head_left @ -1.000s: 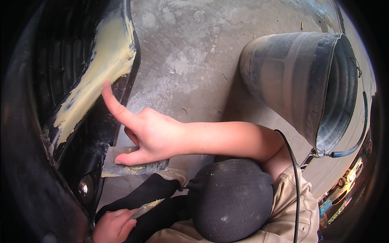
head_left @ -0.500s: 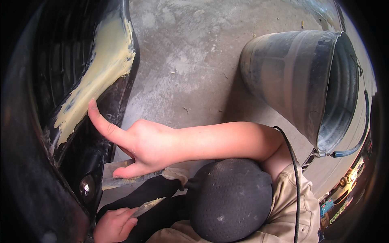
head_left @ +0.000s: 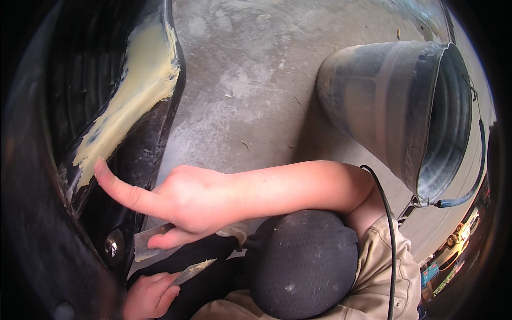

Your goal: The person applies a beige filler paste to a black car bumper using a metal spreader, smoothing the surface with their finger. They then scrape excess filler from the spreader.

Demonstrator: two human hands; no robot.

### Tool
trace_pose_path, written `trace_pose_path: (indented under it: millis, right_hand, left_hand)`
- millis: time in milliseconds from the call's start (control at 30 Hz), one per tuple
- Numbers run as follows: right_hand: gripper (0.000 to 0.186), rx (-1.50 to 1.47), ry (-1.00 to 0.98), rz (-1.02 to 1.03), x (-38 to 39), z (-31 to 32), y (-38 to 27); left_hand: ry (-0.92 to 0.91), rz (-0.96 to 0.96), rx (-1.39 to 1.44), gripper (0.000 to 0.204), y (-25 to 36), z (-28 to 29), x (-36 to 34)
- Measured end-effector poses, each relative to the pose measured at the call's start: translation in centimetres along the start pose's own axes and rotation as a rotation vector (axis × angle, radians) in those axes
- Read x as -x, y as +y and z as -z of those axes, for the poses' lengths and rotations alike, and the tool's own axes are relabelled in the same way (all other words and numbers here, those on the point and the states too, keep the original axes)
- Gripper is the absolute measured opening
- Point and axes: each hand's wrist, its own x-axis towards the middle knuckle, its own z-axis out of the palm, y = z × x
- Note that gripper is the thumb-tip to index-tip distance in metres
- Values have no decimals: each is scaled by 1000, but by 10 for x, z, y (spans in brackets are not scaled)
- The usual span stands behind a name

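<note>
My right hand (head_left: 194, 200) reaches leftward across the view, its forefinger stretched out and the fingertip touching the lower edge of the pale yellow filler (head_left: 109, 128). The filler coats a bent strip of a black car panel (head_left: 141, 138), smooth along its middle and ragged at the edges. Under the thumb of that hand is a flat grey metal spreader (head_left: 145, 244); its grip is partly hidden. Low in the view, my left hand (head_left: 149, 297) is closed round a putty knife (head_left: 193, 271), whose blade points up to the right with yellow filler at its tip.
A metal bucket (head_left: 384, 101) lies on its side on the scuffed concrete floor (head_left: 240, 90), opening to the right. A round shiny fitting (head_left: 113, 246) sits in the panel. A dark rounded object (head_left: 304, 261) and a black cable (head_left: 388, 229) lie near my right arm.
My right hand has moved down and left, drawing its fingertip along the filler's lower edge; the spreader has come down with it. My left hand stays nearly still.
</note>
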Motion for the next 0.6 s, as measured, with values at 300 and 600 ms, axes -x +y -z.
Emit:
trace_pose_path:
  millis: [300, 600]
  right_hand:
    - [117, 72, -39, 61, -1, 5, -10]
    - [117, 121, 162, -155, 30, 41, 6]
  left_hand:
    - [6, 42, -21, 18, 13, 0, -6]
    - [38, -2, -17, 18, 21, 1, -9]
